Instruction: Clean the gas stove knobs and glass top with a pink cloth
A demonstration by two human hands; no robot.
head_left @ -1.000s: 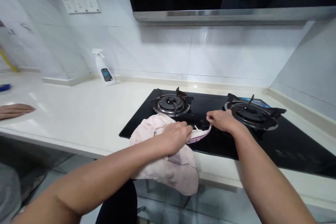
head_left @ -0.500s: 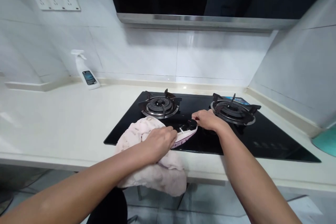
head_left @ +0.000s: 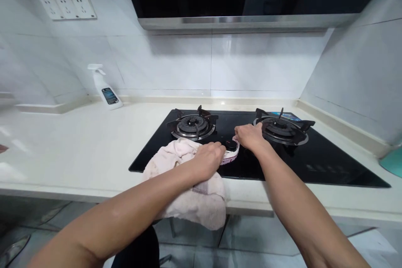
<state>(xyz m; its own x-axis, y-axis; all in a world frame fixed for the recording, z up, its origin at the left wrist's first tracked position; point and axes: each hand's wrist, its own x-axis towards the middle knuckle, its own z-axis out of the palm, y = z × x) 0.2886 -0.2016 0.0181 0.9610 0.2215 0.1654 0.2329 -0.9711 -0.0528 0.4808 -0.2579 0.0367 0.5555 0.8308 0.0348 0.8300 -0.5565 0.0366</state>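
Note:
A pale pink cloth [head_left: 176,155] drapes over the front left of the black glass gas stove [head_left: 326,167] and hangs past the counter edge. My left hand [head_left: 210,159] is closed on the cloth, just left of a black control knob [head_left: 231,145]. A strip of the cloth's edge curves round the front and right of that knob. My right hand [head_left: 249,136] pinches the end of this strip, beside the knob. The fingertips of my right hand are partly hidden.
Two burners with pan supports, the left burner [head_left: 192,125] and the right burner [head_left: 280,129], stand behind my hands. A white spray bottle [head_left: 108,92] leans by the wall. The range hood [head_left: 245,21] hangs above. A teal object [head_left: 392,161] is at the right edge.
My left hand has moved right, closer to the knob. The cloth strip now wraps further round the knob's right side, with my right hand slightly higher. The view has shifted a little.

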